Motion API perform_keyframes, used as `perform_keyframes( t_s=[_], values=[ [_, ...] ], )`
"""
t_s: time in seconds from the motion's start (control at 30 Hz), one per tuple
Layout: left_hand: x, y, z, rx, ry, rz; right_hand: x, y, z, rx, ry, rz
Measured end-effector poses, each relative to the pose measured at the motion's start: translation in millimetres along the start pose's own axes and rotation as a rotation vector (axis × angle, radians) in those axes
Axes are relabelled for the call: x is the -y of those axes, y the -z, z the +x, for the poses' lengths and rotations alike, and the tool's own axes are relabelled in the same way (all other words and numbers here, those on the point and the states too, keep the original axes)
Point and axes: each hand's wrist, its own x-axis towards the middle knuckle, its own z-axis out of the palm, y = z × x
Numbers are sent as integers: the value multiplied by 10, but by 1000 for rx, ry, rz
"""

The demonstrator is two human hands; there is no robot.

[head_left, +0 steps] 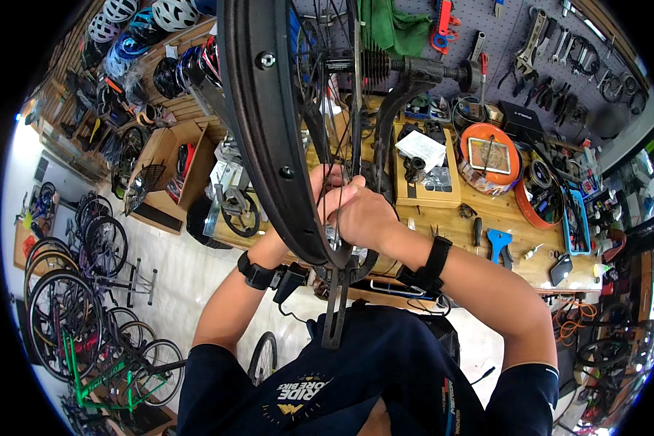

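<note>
A bicycle wheel stands upright in front of me, its wide black rim (265, 138) without a tyre. Thin spokes run down from the hub, which carries a cassette (376, 67). The dark arm of a truing stand (402, 91) supports the axle. Both my hands are among the spokes, low inside the rim. My left hand (328, 178) is closed, fingers curled, partly hidden by the rim; what it grips is hidden. My right hand (367, 216) is closed against it, thumb and fingers pinched on a spoke. A slotted metal bar (336, 309) sticks out below the rim toward my chest.
The wooden workbench (443, 269) bears a cardboard tray (449, 195), an orange round container (512, 156), a screwdriver (477, 231) and a blue-handled tool (498, 243). Tools hang on the pegboard (505, 43). Bicycles (102, 363) stand at left, below shelved helmets (174, 13).
</note>
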Motion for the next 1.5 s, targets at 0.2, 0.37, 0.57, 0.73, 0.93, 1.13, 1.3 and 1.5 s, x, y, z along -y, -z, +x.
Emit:
perform_keyframes(
  t_s=[0.2,0.37,0.57,0.73,0.93,1.13,1.3,1.5],
  values=[
    [99,27,30,-4,-63,8,-515,-462,270,-149,380,253],
    [182,64,43,3,-92,9,-633,-411,271,171,255,882],
    [20,5,-24,5,-54,-15,-446,42,73,330,75,1052],
    [116,-22,-2,-37,-81,5,-400,11,19,406,-256,1087],
    [187,0,7,-56,-112,31,-568,-89,116,347,-21,866],
    [175,62,53,55,-106,-11,-650,25,240,611,13,1071],
    [137,51,86,12,-55,68,-697,91,200,587,-102,1093],
    [180,2,133,31,-105,-98,-473,-14,194,-156,-91,165]
  ],
)
